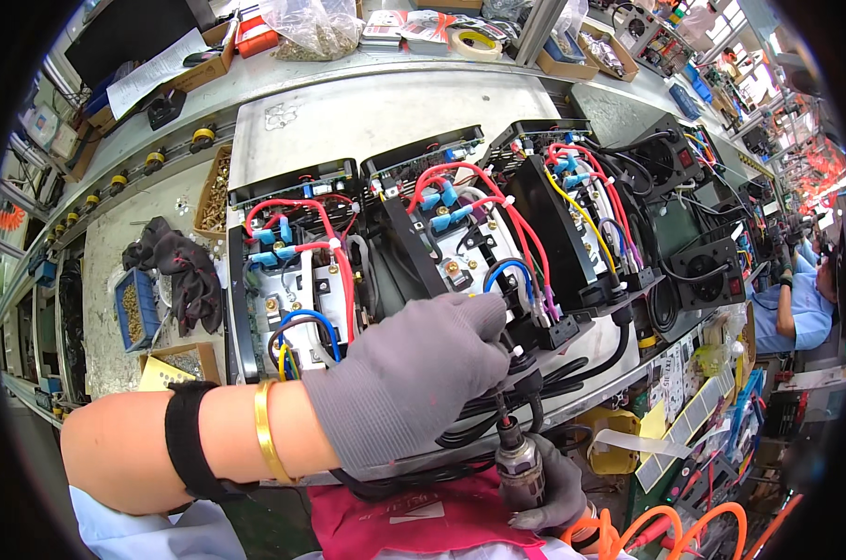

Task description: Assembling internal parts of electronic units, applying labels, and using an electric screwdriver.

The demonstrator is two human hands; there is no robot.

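Observation:
My left hand (413,373), in a grey knit glove, reaches across the front of the middle open black electronics unit (423,233). Its fingers are curled together near the unit's front end, and what they pinch is hidden. Below them, my right hand (558,485), also gloved in grey, is wrapped round a power screwdriver (519,467). The bit points up toward my left fingertips. Red, blue and purple wires run over the unit's white inner plate. Similar units stand at its left (297,271) and right (577,205).
Black cables (572,373) lie along the bench's front edge. An orange coiled hose (675,523) hangs by my right wrist. At the left are a blue bin of screws (133,313) and a dark cloth (185,280). A co-worker (796,303) is at the far right.

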